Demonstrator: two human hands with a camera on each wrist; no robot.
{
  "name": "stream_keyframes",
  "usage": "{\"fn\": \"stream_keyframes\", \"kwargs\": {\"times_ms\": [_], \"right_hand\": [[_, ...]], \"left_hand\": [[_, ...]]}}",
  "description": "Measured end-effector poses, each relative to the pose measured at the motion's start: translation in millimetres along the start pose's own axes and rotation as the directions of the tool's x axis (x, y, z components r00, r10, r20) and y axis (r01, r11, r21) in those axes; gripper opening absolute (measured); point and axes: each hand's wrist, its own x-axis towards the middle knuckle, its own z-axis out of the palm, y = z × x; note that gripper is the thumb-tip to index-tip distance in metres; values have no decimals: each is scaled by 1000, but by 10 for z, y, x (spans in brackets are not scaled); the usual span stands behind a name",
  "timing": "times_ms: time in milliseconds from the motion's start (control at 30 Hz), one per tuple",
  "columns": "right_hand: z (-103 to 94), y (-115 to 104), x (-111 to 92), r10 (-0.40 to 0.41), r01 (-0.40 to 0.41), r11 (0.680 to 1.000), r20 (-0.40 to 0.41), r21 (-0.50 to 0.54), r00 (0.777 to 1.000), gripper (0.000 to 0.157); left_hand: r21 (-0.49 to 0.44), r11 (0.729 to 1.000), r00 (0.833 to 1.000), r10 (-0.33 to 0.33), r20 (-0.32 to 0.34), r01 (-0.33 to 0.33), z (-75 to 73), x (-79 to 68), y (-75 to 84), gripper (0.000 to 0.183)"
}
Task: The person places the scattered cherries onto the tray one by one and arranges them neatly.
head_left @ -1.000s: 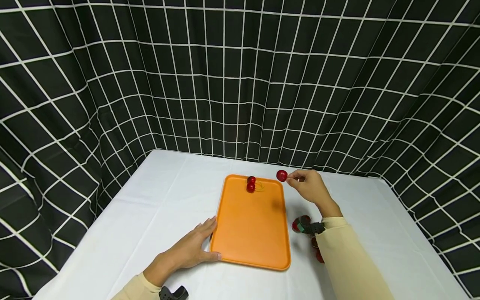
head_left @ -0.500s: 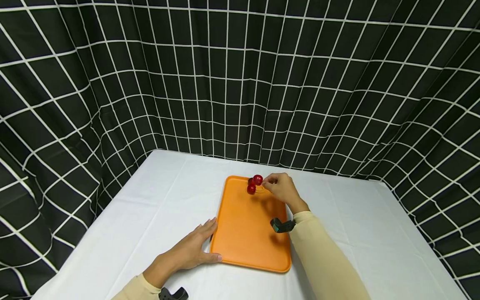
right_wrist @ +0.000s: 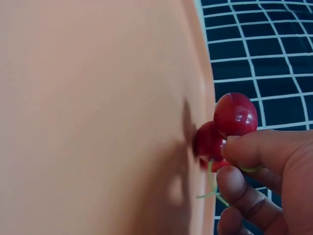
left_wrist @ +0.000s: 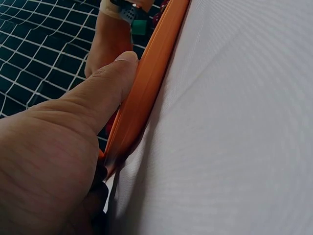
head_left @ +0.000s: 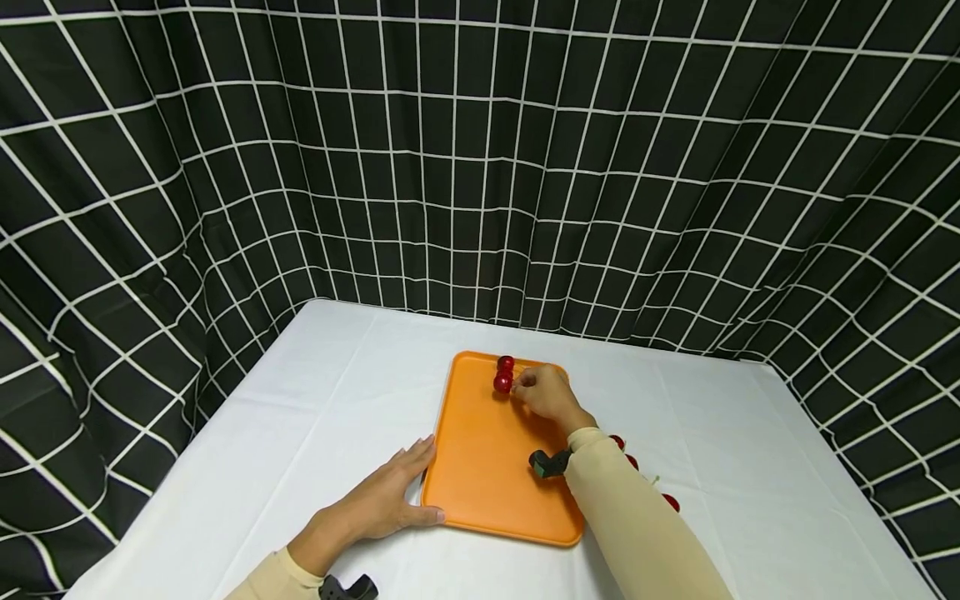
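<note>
My right hand is over the far end of an orange tray. In the right wrist view its thumb and finger pinch a shiny red cherry at the stem end. Behind that fruit, near the tray's rim, lie other red cherries with thin green stems, partly hidden. In the head view another cherry shows just beyond the held one. My left hand rests against the tray's near left corner. Its fingers lie straight along the side, and its thumb touches the rim.
Several more cherries lie on the white tablecloth right of the tray, partly covered by the right sleeve. A black curtain with a white grid surrounds the table at the back and sides.
My right hand has carried the cherry leftward from beyond the tray's right edge, then lowered it beside the other cherries. The left hand has kept its place.
</note>
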Motion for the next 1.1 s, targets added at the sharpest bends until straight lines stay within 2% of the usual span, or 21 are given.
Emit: {"fn": "stream_keyframes", "kwargs": {"times_ms": [400,533,900,1100], "right_hand": [[27,-14,-51,72,-72,997,38,-16,997,8],[40,6,-45,76,-75,997,43,-37,996,9],[45,34,-46,95,-95,995,46,8,994,12],[-45,5,-63,66,-68,997,38,47,997,19]], "left_hand": [[1,1000,1000,1,-3,-1,-10,10,9,104],[2,1000,1000,-2,-8,3,-4,7,5,104],[4,1000,1000,0,-5,0,14,3,-3,105],[5,1000,1000,9,-6,-9,18,6,-6,106]]}}
